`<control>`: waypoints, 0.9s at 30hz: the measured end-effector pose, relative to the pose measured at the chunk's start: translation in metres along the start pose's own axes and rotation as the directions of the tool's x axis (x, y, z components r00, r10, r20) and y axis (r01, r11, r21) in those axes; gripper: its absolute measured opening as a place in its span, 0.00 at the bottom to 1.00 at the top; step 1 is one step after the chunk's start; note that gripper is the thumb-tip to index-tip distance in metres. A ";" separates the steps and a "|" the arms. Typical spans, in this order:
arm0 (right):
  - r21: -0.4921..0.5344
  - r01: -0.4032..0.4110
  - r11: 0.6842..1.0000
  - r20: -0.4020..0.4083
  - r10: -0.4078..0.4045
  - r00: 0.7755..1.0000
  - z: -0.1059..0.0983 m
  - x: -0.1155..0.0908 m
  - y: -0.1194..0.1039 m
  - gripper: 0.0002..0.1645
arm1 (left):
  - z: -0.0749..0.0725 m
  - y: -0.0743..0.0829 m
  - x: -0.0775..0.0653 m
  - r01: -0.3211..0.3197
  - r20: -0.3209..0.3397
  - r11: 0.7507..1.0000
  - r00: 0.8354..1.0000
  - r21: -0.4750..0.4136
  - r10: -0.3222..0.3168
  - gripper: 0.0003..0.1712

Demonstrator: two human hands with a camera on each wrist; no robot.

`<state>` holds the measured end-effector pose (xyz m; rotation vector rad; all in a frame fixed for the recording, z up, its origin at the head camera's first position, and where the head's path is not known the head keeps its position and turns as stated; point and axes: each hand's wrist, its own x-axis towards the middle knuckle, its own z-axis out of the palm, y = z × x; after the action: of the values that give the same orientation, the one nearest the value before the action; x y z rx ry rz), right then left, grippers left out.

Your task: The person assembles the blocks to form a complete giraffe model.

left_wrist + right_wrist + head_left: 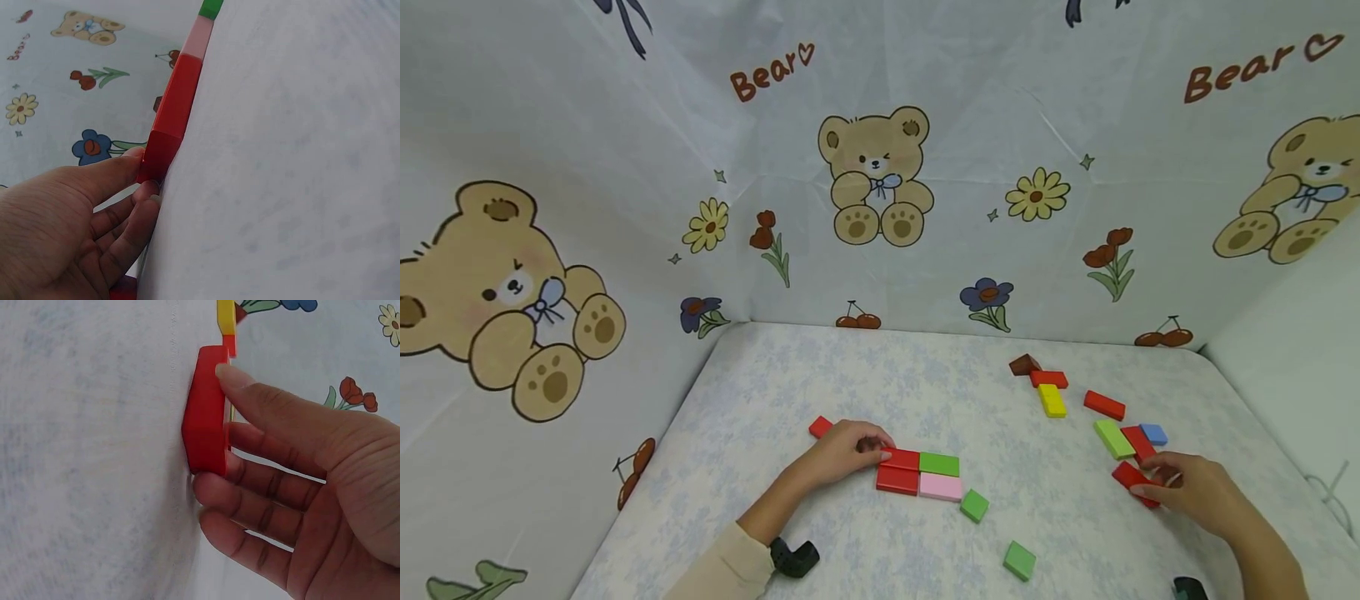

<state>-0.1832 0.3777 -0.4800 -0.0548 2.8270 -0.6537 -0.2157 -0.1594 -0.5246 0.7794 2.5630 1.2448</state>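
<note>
Two red blocks, a back one and a front one, lie side by side against a green block and a pink block. My left hand holds the left end of the back red block between thumb and fingers. Over on the right, my right hand pinches another red block; its thumb lies along one side and its fingers are at the near end. Just beyond that block are a tilted red block, a light green block and a blue block.
Two green blocks, one nearer the row and one farther front, lie on the patterned table. Farther back are brown, red and yellow blocks. One red block sits behind my left hand.
</note>
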 end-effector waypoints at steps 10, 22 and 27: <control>0.083 0.041 0.996 0.029 -0.043 0.999 0.007 -0.001 -0.013 0.37 | 0.000 -0.001 0.000 -0.007 -0.006 1.000 1.000 0.001 0.007 0.06; 0.299 0.071 0.952 0.175 -0.128 0.976 0.007 -0.002 -0.005 0.46 | 0.000 -0.003 0.001 -0.004 0.001 1.000 1.000 0.014 0.004 0.07; 0.255 0.067 0.965 0.130 -0.103 0.986 0.012 -0.003 -0.009 0.46 | 0.001 -0.002 0.001 -0.009 0.006 1.000 1.000 0.008 0.009 0.07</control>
<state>-0.1773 0.3649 -0.4856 -0.1727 2.5958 -0.9800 -0.2173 -0.1593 -0.5263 0.7960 2.5640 1.2334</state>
